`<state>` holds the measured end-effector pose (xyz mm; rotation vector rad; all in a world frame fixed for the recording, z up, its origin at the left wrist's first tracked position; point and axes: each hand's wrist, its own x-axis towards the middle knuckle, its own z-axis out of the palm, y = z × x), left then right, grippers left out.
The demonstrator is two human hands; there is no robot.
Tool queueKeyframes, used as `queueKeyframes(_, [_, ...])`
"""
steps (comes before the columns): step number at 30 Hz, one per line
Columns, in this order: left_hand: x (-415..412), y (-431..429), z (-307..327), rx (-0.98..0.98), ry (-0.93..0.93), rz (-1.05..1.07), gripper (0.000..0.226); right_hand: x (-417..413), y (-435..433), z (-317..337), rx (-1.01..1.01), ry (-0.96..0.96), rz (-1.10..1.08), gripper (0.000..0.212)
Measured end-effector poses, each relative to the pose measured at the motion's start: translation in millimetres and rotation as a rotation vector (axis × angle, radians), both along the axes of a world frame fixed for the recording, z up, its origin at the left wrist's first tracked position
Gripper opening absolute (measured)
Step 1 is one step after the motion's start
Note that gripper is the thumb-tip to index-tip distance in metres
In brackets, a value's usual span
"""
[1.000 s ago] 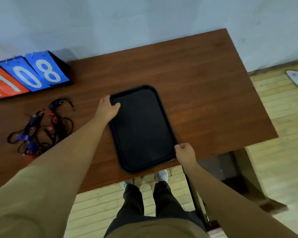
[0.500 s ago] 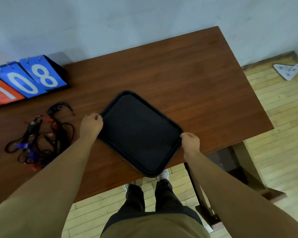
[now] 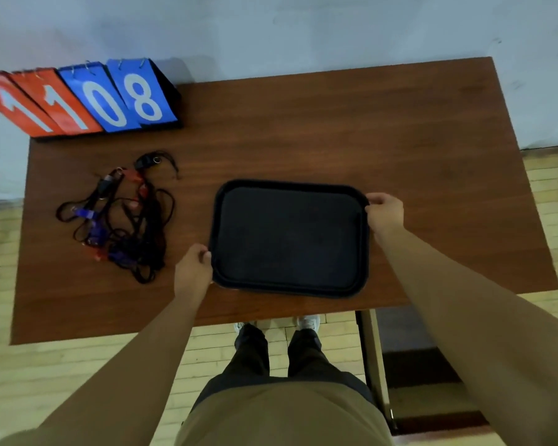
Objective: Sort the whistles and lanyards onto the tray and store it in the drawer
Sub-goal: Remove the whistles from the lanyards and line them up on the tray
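Hands (image 3: 192, 268) (image 3: 385, 212) grip tray (image 3: 290, 184) (opposite corners).

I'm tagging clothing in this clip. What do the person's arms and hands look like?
Both arms are covered to the wrist by plain khaki long sleeves, the left sleeve and right sleeve alike, with no markings. The left hand and right hand are bare: no gloves, and no watch or ring shows.

left hand (image 3: 192, 268) and right hand (image 3: 385, 212) forward, fingers curled, arms outstretched
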<state>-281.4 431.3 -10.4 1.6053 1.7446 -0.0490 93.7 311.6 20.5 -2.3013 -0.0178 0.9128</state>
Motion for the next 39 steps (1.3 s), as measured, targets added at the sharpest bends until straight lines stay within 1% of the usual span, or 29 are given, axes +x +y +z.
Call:
queueKeyframes(2, [-3,-2,-1,-0.011,-0.032,0.019,0.013,2,7,-4,-0.019,-0.010,0.028,0.035])
queueKeyframes(4, [-5,-1,2,-0.016,-0.015,-0.007,0.011,1,11,-7,-0.019,0.003,0.054,0.037])
queueKeyframes(8, [-13,5,8,-0.076,0.048,-0.127,0.017,-5,13,0,-0.036,0.020,0.184,0.041])
queueKeyframes(10, [-20,10,13,-0.096,0.068,-0.175,0.020,-8,17,6,-0.085,-0.061,0.314,0.045])
queueKeyframes(13, [-34,27,30,-0.067,0.036,-0.136,0.019,-25,39,17,-0.100,-0.231,0.494,0.048])
queueKeyframes(15, [-48,46,44,-0.035,-0.001,-0.107,0.015,-51,62,26,-0.054,-0.256,0.587,0.043])
queueKeyframes(18, [-66,76,65,0.035,-0.052,-0.067,0.015,-108,102,35,0.031,-0.238,0.710,0.037])
queueKeyframes(23, [-103,122,88,0.183,-0.068,0.030,0.010,-210,160,39,0.114,-0.115,0.871,0.037])
queueKeyframes(26, [-137,141,76,0.234,-0.005,0.067,0.012,-263,186,36,0.160,-0.092,0.956,0.038])
queueKeyframes(30, [-164,148,52,0.117,0.041,0.097,0.033,-309,223,28,0.152,-0.129,1.062,0.038])
queueKeyframes(32, [-169,146,40,0.089,0.051,0.065,0.040,-325,241,21,0.151,-0.163,1.122,0.039])
queueKeyframes(36, [-183,138,18,0.090,0.012,-0.053,0.039,-348,272,5,0.179,-0.321,1.281,0.038])
queueKeyframes(39, [-195,128,9,0.115,-0.043,-0.097,0.036,-358,283,-9,0.114,-0.417,1.404,0.040])
